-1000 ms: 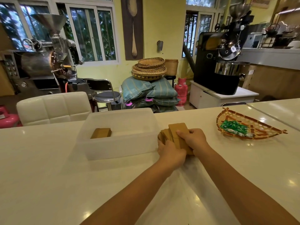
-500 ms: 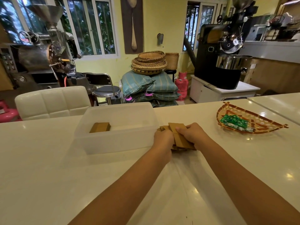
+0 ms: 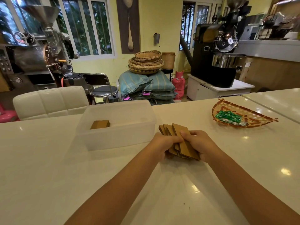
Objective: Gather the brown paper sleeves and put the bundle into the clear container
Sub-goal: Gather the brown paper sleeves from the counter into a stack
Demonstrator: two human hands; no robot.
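Note:
A fanned bundle of brown paper sleeves (image 3: 181,140) rests on the white counter just right of the clear container (image 3: 116,138). My left hand (image 3: 164,143) grips the bundle's left side and my right hand (image 3: 199,142) grips its right side, fingers curled over the top. The sleeves' far ends stick out past my fingers; their near ends splay out below my hands. Inside the clear container lies a small stack of brown sleeves (image 3: 100,124) near its left end. The bundle sits outside the container, close to its right wall.
A woven tray (image 3: 253,114) holding green packets (image 3: 228,116) sits on the counter at the right. A white padded chair (image 3: 48,101) stands behind the counter at the left. Roasting machines, sacks and baskets are beyond the counter.
Both hands have pulled the sleeve bundle slightly toward me and squeezed it tighter. The container and the stack inside it have not moved.

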